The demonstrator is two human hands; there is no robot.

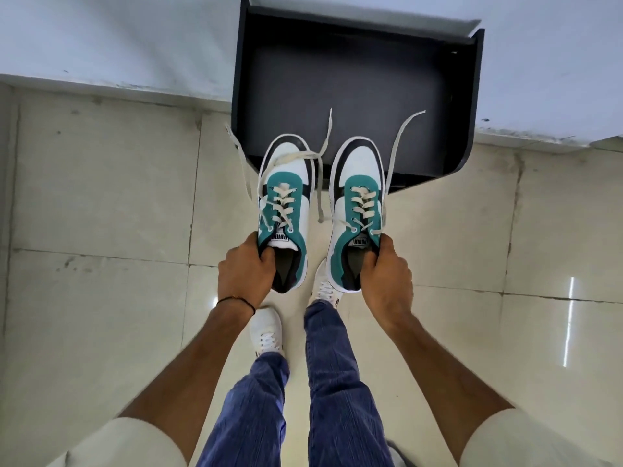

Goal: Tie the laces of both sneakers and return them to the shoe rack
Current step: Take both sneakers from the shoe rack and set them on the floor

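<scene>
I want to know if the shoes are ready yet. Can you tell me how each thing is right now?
Left sneaker: held up, laces untied and dangling.
Right sneaker: held up, laces untied and dangling.
Left hand: gripping the left sneaker's collar.
Right hand: gripping the right sneaker's collar.
Shoe rack: dark, nothing on its top.

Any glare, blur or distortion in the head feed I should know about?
Head view: bright glare streak on the floor tiles at right; wide-angle bending of the shoe rack edges; dangling laces slightly soft; both sneakers and hands sharp.
</scene>
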